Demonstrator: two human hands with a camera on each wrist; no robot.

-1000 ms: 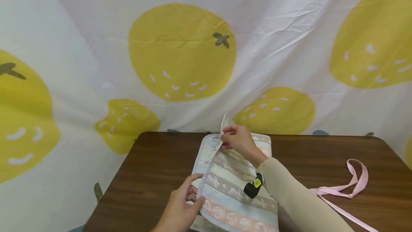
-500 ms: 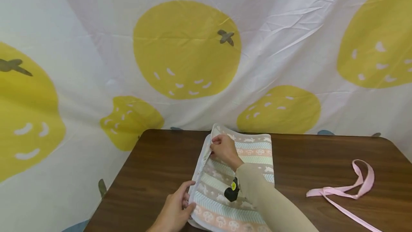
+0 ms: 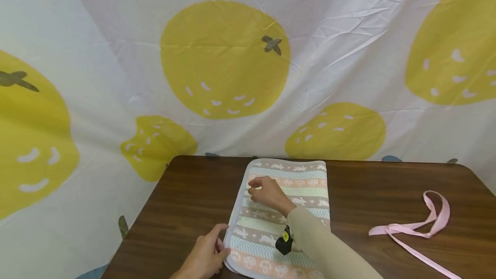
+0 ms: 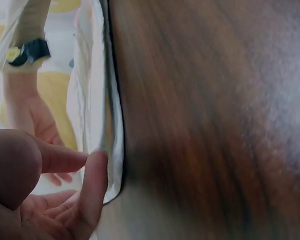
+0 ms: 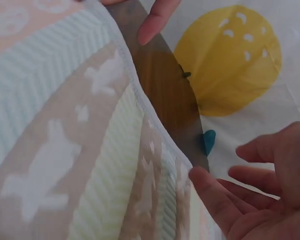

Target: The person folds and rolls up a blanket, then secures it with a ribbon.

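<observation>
On the cloth (image 3: 263, 226), the long left edge (image 3: 237, 202) is touched by the spread left hand (image 3: 204, 253); nothing is gripped by the right hand (image 3: 268, 193)

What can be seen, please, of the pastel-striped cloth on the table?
The pastel-striped, rectangular woven-looking cloth has brownish, peach, pale green and blue bands, white rabbits and mushrooms, and a pale grey border with rounded corners. Layered at its left edge, apparently folded, it lies nearly flat on the dark brown wood-grain table. The bare left hand touches its near left edge; the right hand is over it, contact unclear.
</observation>
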